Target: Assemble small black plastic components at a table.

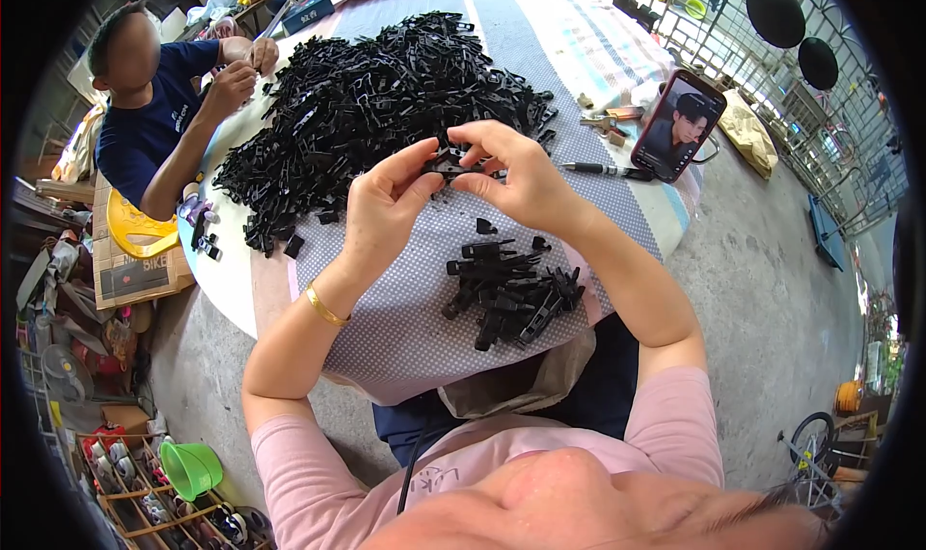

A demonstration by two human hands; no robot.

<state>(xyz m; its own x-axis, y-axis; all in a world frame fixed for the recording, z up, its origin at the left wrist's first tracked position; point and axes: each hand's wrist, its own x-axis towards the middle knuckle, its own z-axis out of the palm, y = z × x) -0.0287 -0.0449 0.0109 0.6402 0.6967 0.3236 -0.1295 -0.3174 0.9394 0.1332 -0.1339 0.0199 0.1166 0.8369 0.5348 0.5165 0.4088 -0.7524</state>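
Note:
Over the middle of the table, my left hand (378, 207) and my right hand (526, 181) meet at their fingertips. Between them they pinch a small black plastic clip (446, 164), partly hidden by the fingers. Just beyond lies a large heap of similar black plastic clips (376, 96), spreading to the far left. Closer to me, below my right hand, sits a smaller pile of black clips (511, 294), with a few loose bits at its far side.
A phone (680, 125) stands propped at the right, beside a black pen (606, 171) and some keys (603, 122). Across at the left, a person in a dark shirt (145, 154) works with both hands by the heap. An opened bag (521, 391) hangs below the table's near edge.

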